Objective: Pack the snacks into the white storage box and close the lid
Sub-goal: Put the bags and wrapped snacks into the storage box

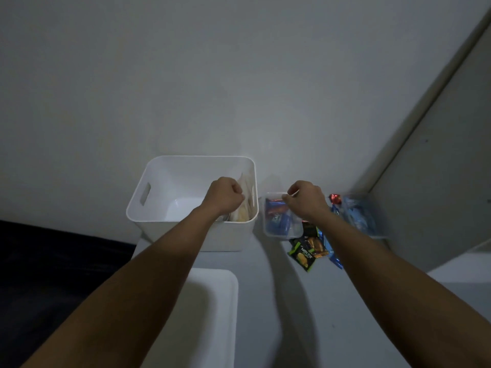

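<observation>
Left hand (225, 193) grips packets in the white box (159, 181); right hand (305, 197) pinches the clear tub's (276, 232) rim.

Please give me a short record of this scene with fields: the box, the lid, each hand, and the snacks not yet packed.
box: white storage box, open, pale packets against its right wall
lid: white lid, lying off the box, nearer the person
left hand: over the box, fingers curled at the packets
right hand: pinching the rim of the clear tub
unpacked: Nextar packet, blue packets
</observation>
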`<state>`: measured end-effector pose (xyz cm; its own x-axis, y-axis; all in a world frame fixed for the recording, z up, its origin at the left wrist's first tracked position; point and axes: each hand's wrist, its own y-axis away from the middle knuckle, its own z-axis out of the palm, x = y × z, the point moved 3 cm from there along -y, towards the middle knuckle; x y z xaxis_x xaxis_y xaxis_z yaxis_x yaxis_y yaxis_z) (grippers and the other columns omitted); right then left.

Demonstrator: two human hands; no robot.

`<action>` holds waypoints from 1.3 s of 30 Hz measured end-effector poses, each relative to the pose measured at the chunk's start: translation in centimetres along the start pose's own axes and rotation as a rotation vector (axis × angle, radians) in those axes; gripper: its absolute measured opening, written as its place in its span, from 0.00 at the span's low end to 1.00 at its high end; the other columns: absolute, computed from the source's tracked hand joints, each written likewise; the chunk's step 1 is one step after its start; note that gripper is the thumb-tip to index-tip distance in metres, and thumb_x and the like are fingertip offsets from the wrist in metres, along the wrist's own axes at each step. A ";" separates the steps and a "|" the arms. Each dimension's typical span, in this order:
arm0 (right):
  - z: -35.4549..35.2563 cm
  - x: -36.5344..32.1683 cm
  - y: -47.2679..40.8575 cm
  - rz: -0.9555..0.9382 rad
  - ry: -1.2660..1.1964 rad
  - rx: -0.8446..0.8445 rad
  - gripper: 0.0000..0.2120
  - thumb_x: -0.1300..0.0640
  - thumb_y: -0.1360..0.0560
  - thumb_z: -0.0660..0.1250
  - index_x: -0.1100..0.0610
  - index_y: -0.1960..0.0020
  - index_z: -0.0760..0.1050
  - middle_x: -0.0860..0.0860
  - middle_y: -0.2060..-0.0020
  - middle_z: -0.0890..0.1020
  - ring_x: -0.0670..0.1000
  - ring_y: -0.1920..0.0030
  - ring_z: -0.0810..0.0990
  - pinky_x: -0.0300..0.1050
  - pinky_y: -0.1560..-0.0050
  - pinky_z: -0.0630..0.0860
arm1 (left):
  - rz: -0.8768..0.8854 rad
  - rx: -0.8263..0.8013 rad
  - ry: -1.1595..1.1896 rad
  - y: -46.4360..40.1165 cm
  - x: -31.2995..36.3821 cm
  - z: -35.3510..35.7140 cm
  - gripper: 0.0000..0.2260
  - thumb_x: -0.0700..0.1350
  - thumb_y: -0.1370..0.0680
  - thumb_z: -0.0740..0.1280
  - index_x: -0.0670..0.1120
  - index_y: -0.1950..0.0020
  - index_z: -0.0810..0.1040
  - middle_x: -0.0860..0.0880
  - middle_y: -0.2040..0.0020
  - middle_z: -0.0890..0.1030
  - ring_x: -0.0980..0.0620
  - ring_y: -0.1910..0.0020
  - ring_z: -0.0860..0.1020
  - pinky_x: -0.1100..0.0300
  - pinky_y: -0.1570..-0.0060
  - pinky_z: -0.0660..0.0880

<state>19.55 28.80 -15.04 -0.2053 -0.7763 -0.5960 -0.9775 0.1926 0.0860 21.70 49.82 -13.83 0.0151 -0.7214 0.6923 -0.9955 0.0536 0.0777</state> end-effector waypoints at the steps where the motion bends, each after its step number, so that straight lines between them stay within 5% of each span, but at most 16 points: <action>1: -0.3 0.5 0.2 0.006 0.003 -0.010 0.14 0.52 0.24 0.69 0.60 0.44 0.77 0.55 0.52 0.81 0.52 0.56 0.77 0.42 0.55 0.72 | 0.022 0.037 -0.003 0.3 0.4 0.2 0.04 0.40 0.28 0.70 0.43 0.54 0.82 0.45 0.51 0.83 0.47 0.50 0.80 0.60 0.53 0.73; 6: -1.3 3.3 1.0 0.053 0.037 -0.019 0.08 0.53 0.25 0.69 0.57 0.52 0.78 0.56 0.53 0.82 0.54 0.56 0.78 0.43 0.59 0.71 | 0.147 0.153 0.027 2.4 3.0 1.6 0.03 0.39 0.28 0.69 0.43 0.57 0.82 0.45 0.55 0.83 0.47 0.54 0.79 0.61 0.54 0.73; 14: -3.0 8.1 2.0 0.122 0.048 -0.039 0.04 0.56 0.29 0.71 0.56 0.60 0.79 0.57 0.60 0.84 0.57 0.57 0.83 0.51 0.53 0.81 | 0.166 -0.002 0.019 4.2 4.8 6.0 0.05 0.39 0.28 0.68 0.48 0.63 0.78 0.49 0.60 0.81 0.50 0.57 0.79 0.58 0.54 0.75; 20: -2.7 10.5 2.4 0.120 0.053 -0.144 0.08 0.58 0.26 0.68 0.63 0.56 0.81 0.60 0.61 0.84 0.58 0.60 0.84 0.57 0.54 0.82 | 0.086 -0.058 -0.011 4.9 2.9 9.0 0.03 0.38 0.29 0.68 0.42 0.62 0.81 0.44 0.59 0.83 0.50 0.61 0.78 0.57 0.56 0.76; 27: 0.9 10.6 3.2 0.089 0.060 -0.286 0.07 0.57 0.26 0.69 0.60 0.53 0.82 0.58 0.58 0.84 0.57 0.57 0.84 0.54 0.53 0.82 | -0.025 -0.177 -0.053 6.9 -1.5 10.2 0.04 0.43 0.30 0.73 0.43 0.62 0.81 0.47 0.63 0.83 0.50 0.62 0.80 0.57 0.56 0.76; 33: 4.9 10.1 4.3 0.067 0.080 -0.380 0.08 0.60 0.28 0.67 0.63 0.56 0.83 0.61 0.61 0.85 0.60 0.60 0.85 0.52 0.58 0.83 | -0.139 -0.242 -0.082 8.3 -5.6 9.7 0.07 0.44 0.29 0.73 0.40 0.59 0.83 0.44 0.57 0.84 0.49 0.56 0.81 0.60 0.53 0.74; 39: 6.2 10.9 4.1 0.095 0.108 -0.357 0.09 0.57 0.29 0.68 0.60 0.54 0.83 0.58 0.58 0.85 0.59 0.55 0.83 0.54 0.51 0.81 | -0.163 -0.242 -0.076 8.3 -7.2 10.4 0.06 0.44 0.30 0.74 0.41 0.60 0.82 0.44 0.56 0.84 0.47 0.52 0.82 0.61 0.52 0.74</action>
<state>13.60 24.86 -26.13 -0.2815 -0.8274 -0.4860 -0.9052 0.0609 0.4207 12.37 48.28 -25.58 0.1568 -0.7828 0.6021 -0.9294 0.0893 0.3581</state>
